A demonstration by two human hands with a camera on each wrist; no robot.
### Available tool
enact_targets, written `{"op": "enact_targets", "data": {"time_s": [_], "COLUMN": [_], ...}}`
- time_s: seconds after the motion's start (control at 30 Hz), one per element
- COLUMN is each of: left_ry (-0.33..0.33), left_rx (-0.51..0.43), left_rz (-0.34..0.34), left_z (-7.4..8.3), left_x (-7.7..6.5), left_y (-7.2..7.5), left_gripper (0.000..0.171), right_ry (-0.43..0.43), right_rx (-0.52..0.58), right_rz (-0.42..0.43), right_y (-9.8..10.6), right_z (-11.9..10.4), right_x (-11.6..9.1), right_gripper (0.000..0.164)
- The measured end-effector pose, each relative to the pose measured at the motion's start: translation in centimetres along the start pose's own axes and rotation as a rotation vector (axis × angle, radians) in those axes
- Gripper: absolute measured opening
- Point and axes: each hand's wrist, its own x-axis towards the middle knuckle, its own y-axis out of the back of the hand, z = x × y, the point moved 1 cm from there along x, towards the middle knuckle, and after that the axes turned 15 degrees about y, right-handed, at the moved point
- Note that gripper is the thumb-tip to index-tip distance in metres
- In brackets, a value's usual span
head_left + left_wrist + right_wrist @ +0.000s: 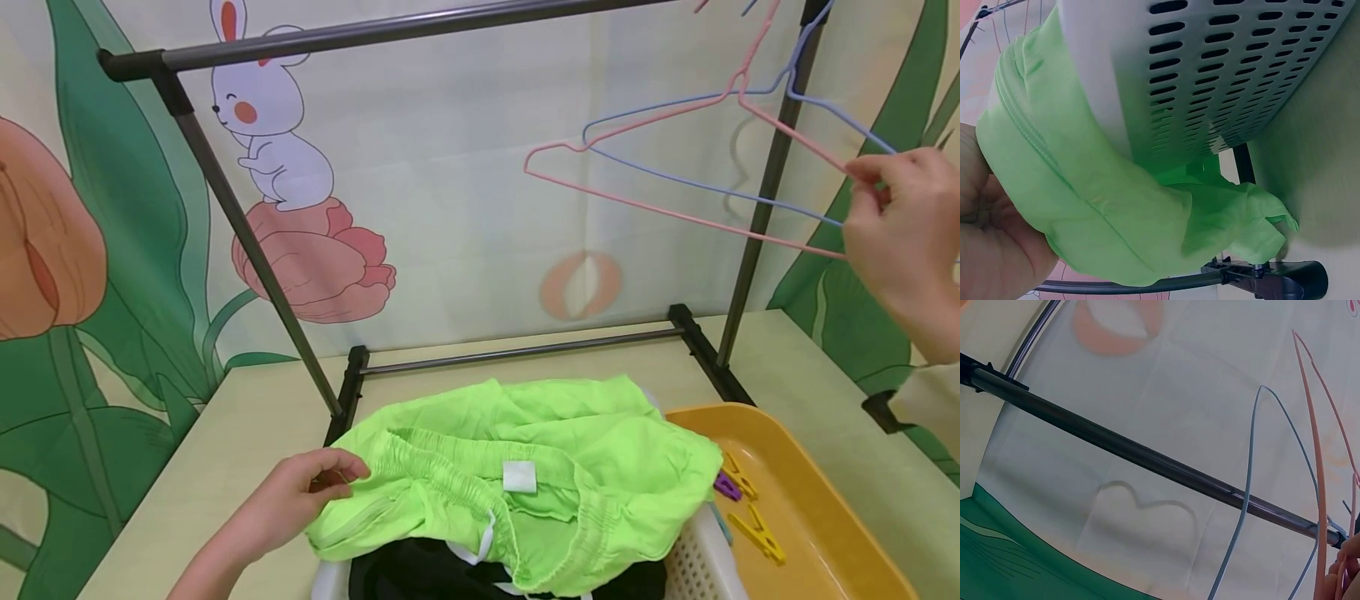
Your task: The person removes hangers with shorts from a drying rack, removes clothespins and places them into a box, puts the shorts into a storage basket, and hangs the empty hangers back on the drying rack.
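Note:
Bright green shorts [637, 467] with an elastic waist and white drawstring lie over a white perforated basket [705, 554]. My left hand [292, 496] is at their left edge, fingertips touching the fabric, with a gap between thumb and fingers. In the left wrist view, the green cloth [1104, 206] hangs down past the basket's side, beside my palm [997, 244]. Up at the right, my right hand [911, 225] pinches the side of a pink hanger [637, 204]. A blue hanger [675, 177] is just behind it. Both hooks run out of the head view.
A black garment rack [420, 29] stands on the table behind the basket. Black cloth [420, 571] shows under the shorts. To the right, an orange tray [825, 508] holds yellow clothespins [757, 533] and a purple one [727, 485]. A printed curtain [465, 208] hangs behind.

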Motion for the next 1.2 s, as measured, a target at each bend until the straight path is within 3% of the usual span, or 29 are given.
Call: {"op": "enact_targets", "data": {"time_s": [0.23, 0.47, 0.57, 0.7, 0.9, 0.97, 1.03, 1.2], "left_ry": [-0.024, 0.033, 0.051, 0.077, 0.154, 0.187, 0.218, 0.280], "left_rx": [0.006, 0.003, 0.005, 0.000, -0.028, -0.048, -0.066, -0.105], "left_rz": [0.077, 0.196, 0.219, 0.205, 0.076, 0.016, -0.040, -0.123], "left_z": [0.0, 0.1, 0.0, -0.2, -0.7, -0.8, -0.8, -0.7], "left_x": [-0.2, -0.5, -0.8, -1.0, -1.0, -1.0, -1.0, -1.1], "left_y": [-0.1, -0.1, 0.1, 0.4, 0.3, 0.2, 0.1, -0.1], "left_gripper": [0.021, 0.029, 0.035, 0.041, 0.051, 0.056, 0.061, 0.066], "right_ry": [-0.004, 0.005, 0.048, 0.140, 0.289, 0.301, 0.290, 0.234], "right_rx": [-0.018, -0.041, -0.018, 0.026, 0.014, 0.031, 0.063, 0.224], "right_rz": [-0.045, -0.133, -0.095, -0.020, -0.058, -0.125, -0.250, -0.733], "right_y": [0.1, 0.1, 0.1, 0.3, 0.1, -0.1, -0.4, -1.4], "right_z": [0.1, 0.5, 0.5, 0.1, -1.0, -1.3, -1.4, -1.2], "right_x": [0.0, -0.4, -1.0, -2.3, -4.4, -5.2, -6.1, -8.4], "right_gripper": [0.028, 0.031, 0.028, 0.026, 0.023, 0.022, 0.023, 0.034]}}
